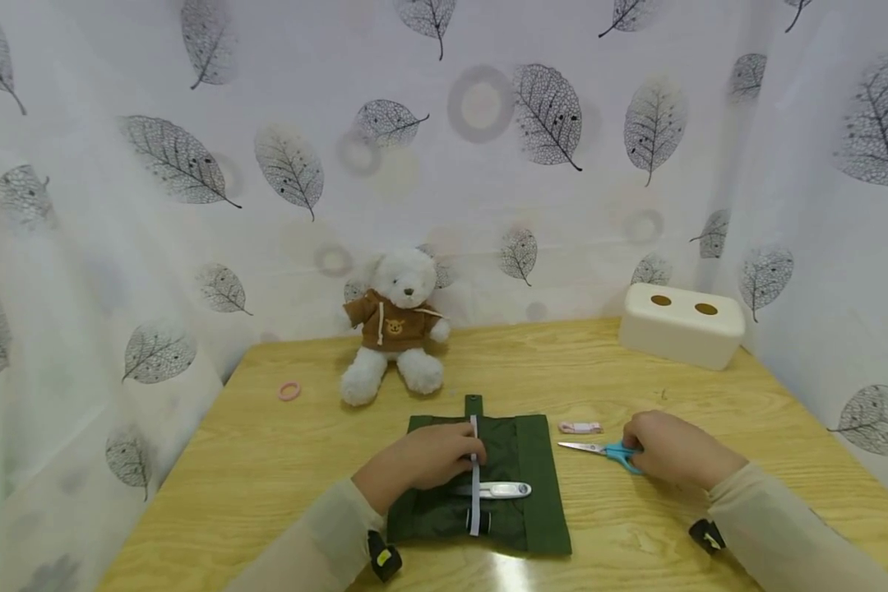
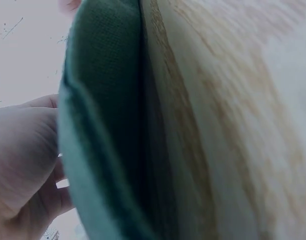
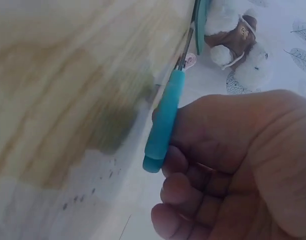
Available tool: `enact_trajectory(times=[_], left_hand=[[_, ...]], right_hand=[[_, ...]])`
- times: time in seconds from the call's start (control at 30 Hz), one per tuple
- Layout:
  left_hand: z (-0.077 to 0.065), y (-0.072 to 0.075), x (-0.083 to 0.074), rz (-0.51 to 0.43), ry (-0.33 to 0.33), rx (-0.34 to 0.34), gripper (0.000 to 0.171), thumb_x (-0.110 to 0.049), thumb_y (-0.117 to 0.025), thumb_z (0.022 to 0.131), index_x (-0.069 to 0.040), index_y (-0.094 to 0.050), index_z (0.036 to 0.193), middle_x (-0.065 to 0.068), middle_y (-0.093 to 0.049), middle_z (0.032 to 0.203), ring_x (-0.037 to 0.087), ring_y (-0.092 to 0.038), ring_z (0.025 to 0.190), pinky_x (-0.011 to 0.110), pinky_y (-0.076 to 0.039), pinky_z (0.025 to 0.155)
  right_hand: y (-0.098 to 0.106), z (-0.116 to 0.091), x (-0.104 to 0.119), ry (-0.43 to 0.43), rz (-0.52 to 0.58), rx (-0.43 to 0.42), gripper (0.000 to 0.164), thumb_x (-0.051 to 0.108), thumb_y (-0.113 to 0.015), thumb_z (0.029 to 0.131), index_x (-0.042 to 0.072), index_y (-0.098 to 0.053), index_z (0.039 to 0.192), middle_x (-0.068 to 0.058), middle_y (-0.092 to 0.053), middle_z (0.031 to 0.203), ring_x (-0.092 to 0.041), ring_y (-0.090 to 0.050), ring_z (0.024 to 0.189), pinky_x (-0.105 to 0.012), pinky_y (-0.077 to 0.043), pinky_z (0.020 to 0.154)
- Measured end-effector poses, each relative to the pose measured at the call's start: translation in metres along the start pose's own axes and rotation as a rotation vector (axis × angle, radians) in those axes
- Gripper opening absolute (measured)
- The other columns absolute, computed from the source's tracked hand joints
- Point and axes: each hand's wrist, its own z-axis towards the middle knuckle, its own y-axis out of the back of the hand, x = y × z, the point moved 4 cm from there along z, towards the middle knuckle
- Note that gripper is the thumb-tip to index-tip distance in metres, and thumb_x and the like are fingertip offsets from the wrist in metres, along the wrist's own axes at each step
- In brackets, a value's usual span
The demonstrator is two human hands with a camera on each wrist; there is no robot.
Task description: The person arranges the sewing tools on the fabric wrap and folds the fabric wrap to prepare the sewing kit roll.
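Observation:
A dark green fabric pouch (image 1: 543, 493) lies unfolded on the table, a white elastic strap (image 1: 476, 493) running down its middle. My left hand (image 1: 422, 456) is over the pouch, fingers bent at the strap and pinching it. Under the strap sit a slim white tool (image 1: 506, 490) with a rounded end and a small dark cylinder (image 1: 484, 521). My right hand (image 1: 669, 448) holds small scissors (image 1: 622, 455) by their blue handles, blades pointing left toward the pouch. In the right wrist view, thumb and fingers grip the blue handle (image 3: 165, 120). The green cloth (image 2: 100, 100) partly hides the left fingers.
A small pink-and-white bundle (image 1: 580, 427) lies just beyond the scissors. Behind the pouch sits a white teddy bear (image 1: 395, 329) in a brown hoodie. A pink ring (image 1: 289, 390) is at the left, and a cream box (image 1: 681, 325) with two holes stands back right.

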Motion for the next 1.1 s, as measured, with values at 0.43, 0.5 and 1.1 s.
enact_trajectory(times=[0.43, 0.5, 1.1], left_hand=[[-0.001, 0.000, -0.001, -0.025, -0.020, -0.011, 0.017, -0.023, -0.062, 0.102, -0.027, -0.070, 0.116, -0.011, -0.062, 0.112, 0.002, -0.061, 0.098, 0.022, -0.051, 0.085], [-0.001, 0.000, -0.001, -0.021, -0.027, -0.020, 0.016, -0.022, -0.062, 0.102, -0.027, -0.070, 0.115, -0.011, -0.063, 0.111, 0.003, -0.061, 0.098, 0.022, -0.051, 0.085], [-0.001, -0.004, 0.001, -0.041, -0.034, -0.028, 0.016, -0.021, -0.062, 0.102, -0.026, -0.070, 0.115, -0.011, -0.062, 0.111, 0.002, -0.061, 0.098, 0.021, -0.050, 0.085]], right_hand=[[0.005, 0.006, 0.014, 0.081, 0.006, -0.057, 0.010, 0.009, -0.074, 0.089, 0.015, -0.069, 0.083, 0.008, -0.059, 0.079, -0.005, -0.049, 0.065, -0.026, -0.046, 0.058], [0.005, 0.007, 0.020, 0.100, 0.008, -0.054, 0.010, 0.008, -0.074, 0.088, 0.015, -0.070, 0.082, 0.009, -0.059, 0.079, -0.004, -0.049, 0.065, -0.026, -0.046, 0.058], [-0.012, 0.019, 0.050, 0.158, 0.041, -0.010, 0.013, 0.006, -0.074, 0.085, 0.016, -0.069, 0.079, 0.010, -0.056, 0.078, -0.005, -0.047, 0.065, -0.024, -0.042, 0.057]])
